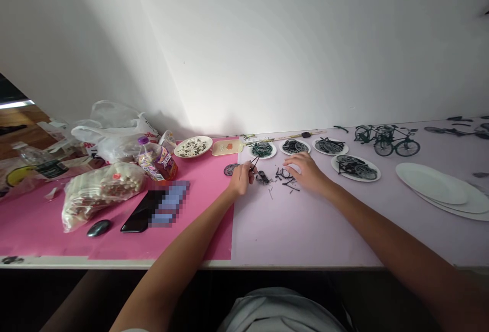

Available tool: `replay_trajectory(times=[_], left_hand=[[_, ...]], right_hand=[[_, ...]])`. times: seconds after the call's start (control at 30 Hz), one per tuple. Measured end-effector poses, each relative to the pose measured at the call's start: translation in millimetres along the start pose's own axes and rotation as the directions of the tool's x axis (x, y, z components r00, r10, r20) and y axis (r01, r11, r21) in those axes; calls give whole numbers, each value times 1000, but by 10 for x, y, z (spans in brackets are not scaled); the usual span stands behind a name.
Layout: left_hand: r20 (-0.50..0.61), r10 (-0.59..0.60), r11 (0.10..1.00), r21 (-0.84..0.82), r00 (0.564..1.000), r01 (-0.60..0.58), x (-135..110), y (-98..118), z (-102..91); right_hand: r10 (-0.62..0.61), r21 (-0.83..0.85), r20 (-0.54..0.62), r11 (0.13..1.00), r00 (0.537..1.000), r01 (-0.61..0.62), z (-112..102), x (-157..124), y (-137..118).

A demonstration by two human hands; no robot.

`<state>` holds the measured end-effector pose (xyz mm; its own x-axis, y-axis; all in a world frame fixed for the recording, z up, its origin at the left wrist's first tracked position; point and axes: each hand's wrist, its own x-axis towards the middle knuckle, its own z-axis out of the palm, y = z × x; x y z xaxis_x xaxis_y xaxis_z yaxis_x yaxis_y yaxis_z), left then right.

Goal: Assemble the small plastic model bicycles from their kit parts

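Note:
My left hand point(241, 177) is closed around a thin dark forked piece point(255, 161), which looks like part of a model bicycle. Just left of that hand a spoked model wheel point(230, 169) lies on the pink sheet. My right hand point(305, 170) hovers over small black bicycle parts point(289, 182), its thumb and fingers curved and apart. I see nothing between them. A dark clump of tiny parts point(263, 177) sits between the two hands.
Behind my hands stand plates of parts, including one with green pieces point(263, 149) and one with wheels point(356, 168). Model bicycles point(397, 141) and white oval plates point(431, 184) are at right. A phone point(144, 211), a bottle point(156, 160) and a bag of white sticks point(101, 189) lie left.

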<state>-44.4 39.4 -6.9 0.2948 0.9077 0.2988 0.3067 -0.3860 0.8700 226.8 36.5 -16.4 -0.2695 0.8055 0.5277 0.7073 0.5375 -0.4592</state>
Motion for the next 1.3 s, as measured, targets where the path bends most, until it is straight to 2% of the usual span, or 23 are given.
replay_trajectory(times=[0.1, 0.17, 0.23, 0.37, 0.77, 0.97, 1.17, 1.3], left_hand=[[49, -144, 976, -161, 988, 150, 35, 4, 18], [81, -199, 949, -232, 977, 212, 46, 27, 28], [102, -208, 934, -274, 973, 229, 46, 56, 34], [118, -206, 918, -321, 971, 234, 33, 104, 42], [104, -226, 917, -314, 969, 248, 65, 37, -1], [71, -233, 908, -342, 970, 244, 102, 6, -28], [-15, -253, 894, -387, 967, 227, 135, -33, -55], [-80, -284, 874, -432, 955, 224, 164, -74, -103]], right_hand=[[29, -52, 120, 998, 992, -23, 86, -47, 64], [56, -61, 201, 997, 978, -45, 129, -77, 79], [80, -79, 252, 995, 965, -62, 149, -93, 81], [87, -97, 281, 993, 956, -62, 139, -87, 73], [103, -96, 276, 992, 956, -80, 159, -85, 141], [94, -115, 255, 991, 962, -66, 130, -71, 69], [2, -86, 165, 996, 986, 13, 113, -57, -19], [3, -118, 122, 993, 993, 12, 95, -51, -7]])
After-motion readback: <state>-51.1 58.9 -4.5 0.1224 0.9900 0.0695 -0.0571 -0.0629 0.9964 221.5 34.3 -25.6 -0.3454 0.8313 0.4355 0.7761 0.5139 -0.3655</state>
